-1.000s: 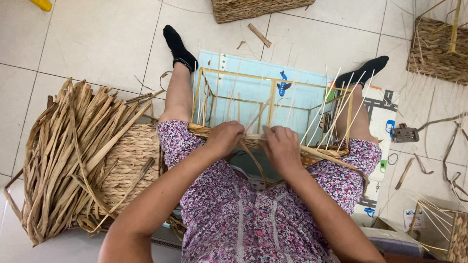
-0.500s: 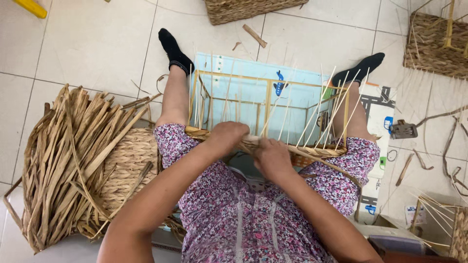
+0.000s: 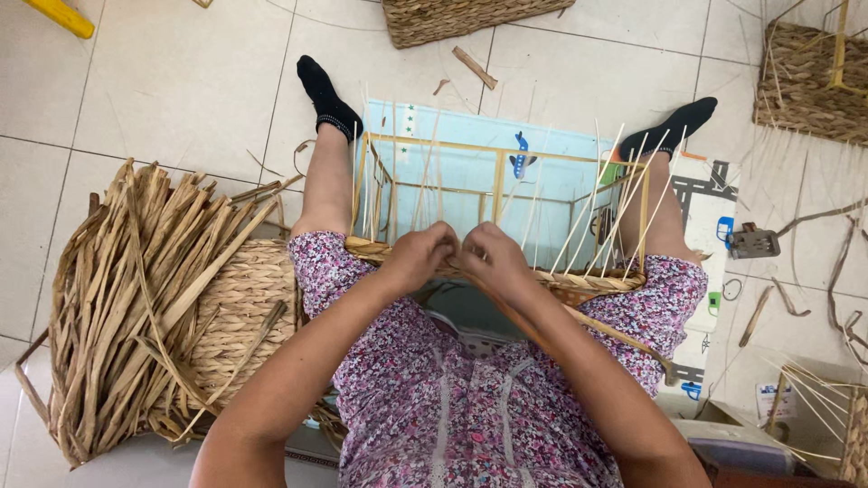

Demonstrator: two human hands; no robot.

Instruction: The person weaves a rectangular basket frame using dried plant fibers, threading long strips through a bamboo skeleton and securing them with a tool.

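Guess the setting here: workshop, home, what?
Likely a home-style basket-weaving spot on a tiled floor: a heap of dried reed strips to the left, finished woven baskets around, and both hands working a half-woven basket frame.

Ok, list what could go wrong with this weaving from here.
The thin upright sticks stand loose and splayed beside the right hand; a snag could bend or snap one. Both hands, left hand included, crowd one spot on the woven rim, so the strand might slip. The frame rests between the legs and could tip.
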